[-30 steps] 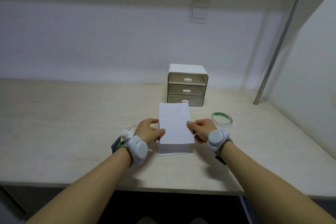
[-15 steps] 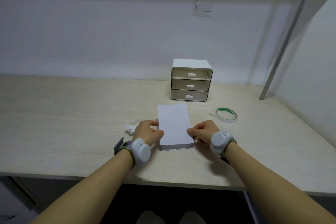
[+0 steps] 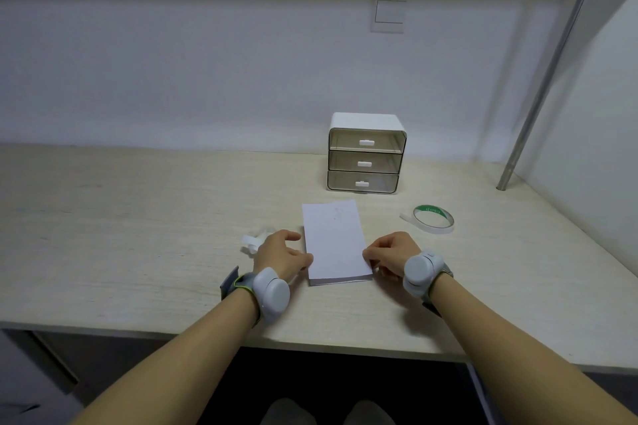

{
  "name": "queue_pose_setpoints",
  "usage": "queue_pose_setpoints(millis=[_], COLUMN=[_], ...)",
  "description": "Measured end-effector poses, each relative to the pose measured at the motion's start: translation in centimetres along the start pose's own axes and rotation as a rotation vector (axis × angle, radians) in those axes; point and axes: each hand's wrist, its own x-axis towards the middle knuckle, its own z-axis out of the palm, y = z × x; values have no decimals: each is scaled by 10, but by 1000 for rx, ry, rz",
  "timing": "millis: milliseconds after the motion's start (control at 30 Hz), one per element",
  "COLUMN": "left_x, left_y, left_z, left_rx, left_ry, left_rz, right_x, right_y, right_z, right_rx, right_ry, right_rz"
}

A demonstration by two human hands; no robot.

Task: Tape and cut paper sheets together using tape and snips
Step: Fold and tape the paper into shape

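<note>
left hand (image 3: 279,257) fingers loosely curled at paper sheets' (image 3: 334,241) left edge | right hand (image 3: 390,254) fingers pinch right edge | sheets flat on surface (image 3: 138,238), being squared up | next, likely: fetch tape roll (image 3: 433,218), beyond right hand, near drawers (image 3: 365,152)

A second ago I held the top sheet (image 3: 333,240) tilted up above the other; now I have lowered it flat onto the desk (image 3: 138,235), squared over the lower one. My left hand (image 3: 280,254) and right hand (image 3: 390,254) rest at its 9 and 3 o'clock edges.
</note>
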Motion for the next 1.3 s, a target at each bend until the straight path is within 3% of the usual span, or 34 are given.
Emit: queue_pose_setpoints(millis=[1300], left_x=[-3], left_y=[-3], left_z=[1], left_rx=[137], left_ry=[39], left_rz=[10], right_x=[3], right_y=[5], right_z=[0], right_rx=[-168], right_ry=[37], right_rz=[-28])
